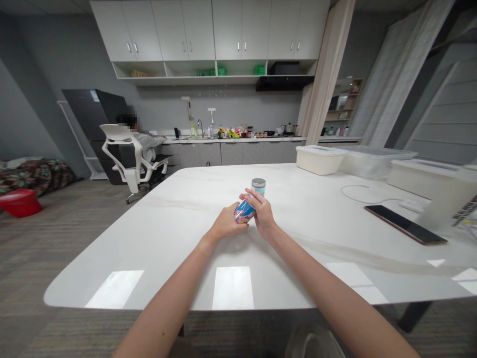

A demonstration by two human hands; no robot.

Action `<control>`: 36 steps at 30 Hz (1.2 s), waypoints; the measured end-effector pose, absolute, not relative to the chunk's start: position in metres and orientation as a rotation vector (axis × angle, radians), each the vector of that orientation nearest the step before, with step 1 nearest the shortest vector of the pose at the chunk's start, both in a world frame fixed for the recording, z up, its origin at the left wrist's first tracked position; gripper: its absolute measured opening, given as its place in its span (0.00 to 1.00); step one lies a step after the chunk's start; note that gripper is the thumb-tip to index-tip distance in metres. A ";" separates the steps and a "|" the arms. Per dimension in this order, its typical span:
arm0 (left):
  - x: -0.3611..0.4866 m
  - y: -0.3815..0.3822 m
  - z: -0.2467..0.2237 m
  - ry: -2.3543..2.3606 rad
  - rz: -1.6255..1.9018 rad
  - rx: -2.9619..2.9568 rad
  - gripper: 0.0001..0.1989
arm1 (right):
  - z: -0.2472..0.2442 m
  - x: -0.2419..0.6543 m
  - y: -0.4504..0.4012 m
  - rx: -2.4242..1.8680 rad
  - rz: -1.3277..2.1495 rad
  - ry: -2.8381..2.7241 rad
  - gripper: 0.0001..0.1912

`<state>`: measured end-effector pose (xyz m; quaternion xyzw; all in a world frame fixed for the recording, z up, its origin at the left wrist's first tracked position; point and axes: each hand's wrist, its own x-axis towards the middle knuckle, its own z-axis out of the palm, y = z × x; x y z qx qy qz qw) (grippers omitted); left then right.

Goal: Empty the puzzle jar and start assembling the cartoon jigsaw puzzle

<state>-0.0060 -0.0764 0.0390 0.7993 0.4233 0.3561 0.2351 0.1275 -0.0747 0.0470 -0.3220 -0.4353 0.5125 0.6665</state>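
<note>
Both my hands meet over the middle of the white table (156,248). My left hand (225,223) and my right hand (263,211) are closed together around a small blue can with a colourful printed label (244,213), held tilted just above the tabletop. Right behind my right hand stands a second small can with a grey lid and light blue body (258,185), upright on the table; my right fingers are close to it, and I cannot tell whether they touch it.
A dark phone (405,224) lies at the right with a white cable (357,196). White lidded plastic boxes (320,159) line the far right edge. A person sits in a white office chair (128,161) by the kitchen counter (238,139). A red basin (20,203) sits on the floor at left.
</note>
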 end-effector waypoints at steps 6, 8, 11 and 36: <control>-0.008 -0.072 0.035 1.025 0.933 1.984 0.16 | 0.045 0.129 -0.074 -0.728 1.203 -0.935 0.21; -0.007 -0.073 0.037 0.981 0.919 1.905 0.16 | 0.045 0.129 -0.074 -0.720 1.214 -0.947 0.21; -0.008 -0.076 0.039 0.886 0.863 1.729 0.16 | 0.046 0.130 -0.076 -0.689 1.248 -1.002 0.22; -0.024 -0.063 0.028 0.416 0.664 1.218 0.21 | 0.048 0.143 -0.076 -0.548 1.332 -1.135 0.24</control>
